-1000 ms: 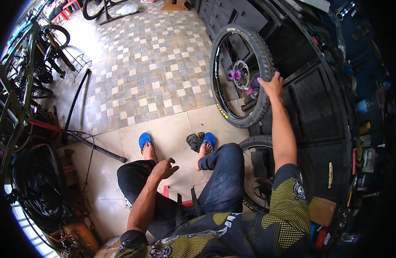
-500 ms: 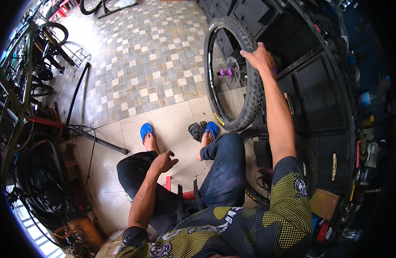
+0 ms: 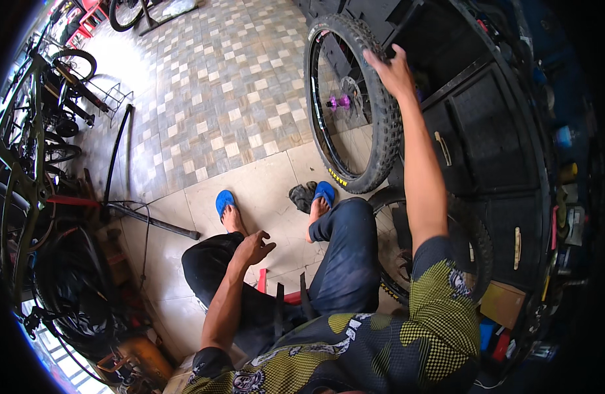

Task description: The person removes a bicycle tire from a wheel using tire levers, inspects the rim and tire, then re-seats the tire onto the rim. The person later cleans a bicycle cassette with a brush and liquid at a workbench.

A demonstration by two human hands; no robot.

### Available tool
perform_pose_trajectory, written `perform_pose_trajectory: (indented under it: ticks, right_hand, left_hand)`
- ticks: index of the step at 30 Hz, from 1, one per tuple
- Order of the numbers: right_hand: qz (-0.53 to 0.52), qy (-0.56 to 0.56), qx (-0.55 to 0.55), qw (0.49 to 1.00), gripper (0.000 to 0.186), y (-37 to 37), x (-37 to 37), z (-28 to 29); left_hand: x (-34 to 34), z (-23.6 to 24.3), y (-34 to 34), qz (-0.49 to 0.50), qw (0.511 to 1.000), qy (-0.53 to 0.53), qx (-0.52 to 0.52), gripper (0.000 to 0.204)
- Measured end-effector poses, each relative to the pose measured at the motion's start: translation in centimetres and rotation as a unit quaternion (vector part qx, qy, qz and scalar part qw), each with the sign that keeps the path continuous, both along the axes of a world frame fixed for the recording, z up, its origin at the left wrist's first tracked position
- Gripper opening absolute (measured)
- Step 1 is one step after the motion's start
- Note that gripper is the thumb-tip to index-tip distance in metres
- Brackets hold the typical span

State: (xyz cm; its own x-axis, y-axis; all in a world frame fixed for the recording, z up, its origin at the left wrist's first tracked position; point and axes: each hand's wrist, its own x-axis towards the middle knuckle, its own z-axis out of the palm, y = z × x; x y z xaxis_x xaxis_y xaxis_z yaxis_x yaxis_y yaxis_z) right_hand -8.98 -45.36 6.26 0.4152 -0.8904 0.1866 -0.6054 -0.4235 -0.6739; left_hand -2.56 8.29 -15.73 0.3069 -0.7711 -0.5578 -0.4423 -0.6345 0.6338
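Note:
My right hand (image 3: 394, 69) is at the upper part of a bicycle wheel's knobby black tyre (image 3: 383, 131), fingers spread and no longer wrapped round it; whether the fingertips touch is unclear. The upright wheel has a purple hub (image 3: 339, 102) and a silver brake disc, and stands beside black drawer cabinets (image 3: 480, 131). My left hand (image 3: 255, 245) hangs over my left leg with loose, parted fingers and holds nothing. A second wheel (image 3: 470, 230) is by my right leg. A crumpled dark item (image 3: 301, 197) lies beside my right sandal.
Bicycles (image 3: 33, 131) crowd the left, with long black tubes (image 3: 155, 220) on the tiled floor and a bulging black bag (image 3: 66, 282) nearer me. Another wheel (image 3: 125, 13) on a stand is at the back. A small cardboard box (image 3: 501, 302) sits at the lower right.
The wheel has shifted up and left in the view, with my right hand moving along. That hand's fingers have loosened from the tyre. My left hand stays about where it was.

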Motion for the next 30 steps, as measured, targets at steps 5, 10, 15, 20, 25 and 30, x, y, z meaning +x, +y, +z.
perform_pose_trajectory:
  ticks: [5, 10, 15, 20, 25, 30]
  right_hand:
    - [-0.008, 0.013, -0.069, 0.997, 0.114, 12.3, -12.3, -9.7]
    - [-0.119, 0.021, -0.049, 0.991, 0.093, 15.8, -12.2, -14.2]
    - [-0.063, 0.069, -0.08, 0.992, 0.098, 5.1, -7.1, -6.0]
    - [-0.094, 0.085, -0.047, 0.991, 0.099, 3.6, 0.3, 1.9]
    - [-0.069, 0.112, -0.046, 0.99, 0.109, -0.2, 0.5, 1.0]
    - [-0.009, 0.029, -0.111, 0.993, 0.119, 6.4, -5.9, 0.2]
  left_hand:
    - [-0.1, 0.0, -0.1, 0.013, 1.0, 0.007, -0.014, 0.052]
    - [-0.3, -1.3, 1.4, -0.012, 0.999, -0.025, -0.029, 0.052]
    - [-0.2, -3.2, 1.9, -0.017, 0.997, -0.053, -0.057, 0.052]
    - [-0.8, -0.2, 2.9, 0.043, 0.998, -0.031, -0.013, 0.051]
    - [-0.1, -0.5, 2.4, 0.016, 0.999, -0.044, -0.017, 0.051]
    - [-0.2, -0.7, 2.0, 0.03, 0.999, -0.018, -0.013, 0.052]
